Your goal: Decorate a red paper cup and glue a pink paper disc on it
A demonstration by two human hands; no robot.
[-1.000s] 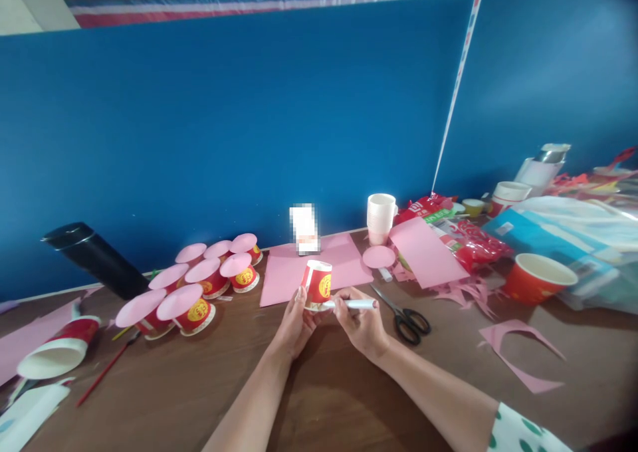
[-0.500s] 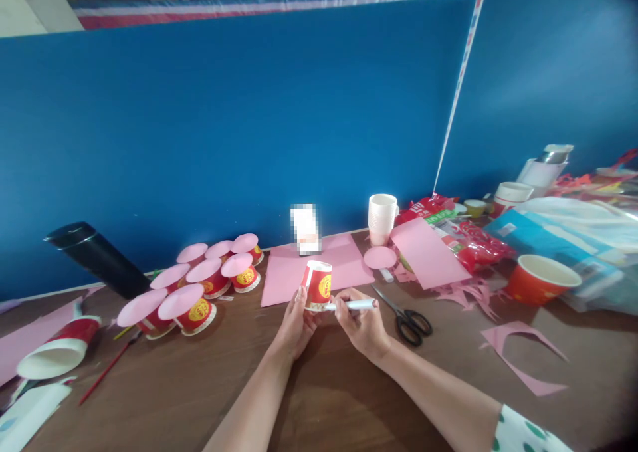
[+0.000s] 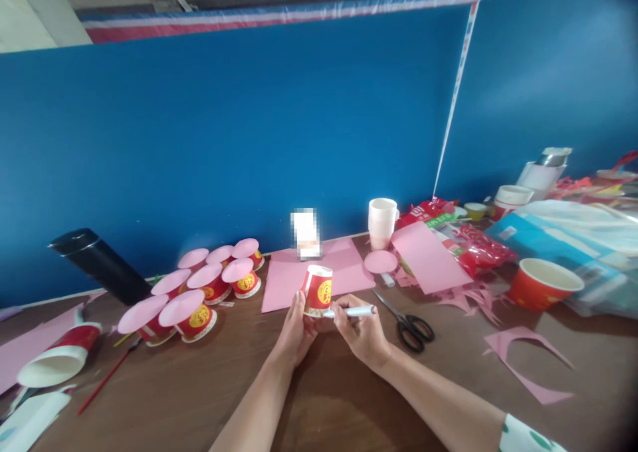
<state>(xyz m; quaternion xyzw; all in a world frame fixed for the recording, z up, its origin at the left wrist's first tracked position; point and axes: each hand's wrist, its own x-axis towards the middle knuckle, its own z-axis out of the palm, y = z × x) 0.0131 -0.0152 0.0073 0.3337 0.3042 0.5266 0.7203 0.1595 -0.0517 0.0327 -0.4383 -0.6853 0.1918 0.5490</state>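
Left hand [image 3: 295,332] has the red cup [image 3: 311,294] gripped by its side, thumb showing on the near face, and it's bottom-up, the white base on top! Over on the other side, right hand [image 3: 363,336] pinches a white pen [image 3: 363,311], lying nearly level, its tip right at the cup's patterned lower rim. That cup sits front and centre, just on the near side of a pink sheet [image 3: 343,266]; whether it touches the table [image 3: 164,405], I cannot tell.

Look left: 8 upturned red cups [image 3: 199,322], each capped with a pink disc, bunched together, a black flask [image 3: 100,262] leaning behind them. Nearer, a tipped cup [image 3: 70,345] lies on its side with a red brush [image 3: 106,380] close by.

Swing right: scissors [image 3: 416,332] just beside the right hand, blades toward the wall, then a white stack of cups [image 3: 383,223] at the back, a loose disc [image 3: 381,261] in front of it, a red bag [image 3: 481,246], and an orange cup [image 3: 531,291] standing mouth up!
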